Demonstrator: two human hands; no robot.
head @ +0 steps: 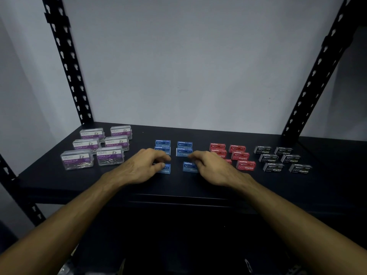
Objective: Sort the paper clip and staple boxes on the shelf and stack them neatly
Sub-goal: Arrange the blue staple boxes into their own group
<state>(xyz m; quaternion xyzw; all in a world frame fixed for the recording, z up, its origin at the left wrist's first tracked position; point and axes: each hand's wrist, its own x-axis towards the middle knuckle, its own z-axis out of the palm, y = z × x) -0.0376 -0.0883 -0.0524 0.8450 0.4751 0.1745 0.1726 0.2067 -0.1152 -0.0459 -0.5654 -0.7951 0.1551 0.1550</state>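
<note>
Small boxes sit in colour groups on the black shelf. Clear paper clip boxes with purple labels fill the left. Blue staple boxes lie in the middle in two columns. Red staple boxes and black staple boxes lie to the right. My left hand curls over the front-left blue box, thumb and fingers touching it. My right hand has its fingertips on the front-right blue box. Both boxes rest on the shelf and are partly hidden.
Black perforated uprights stand at the back left and back right, with another at the near left. A grey wall closes the back. The shelf's front edge runs just below my wrists.
</note>
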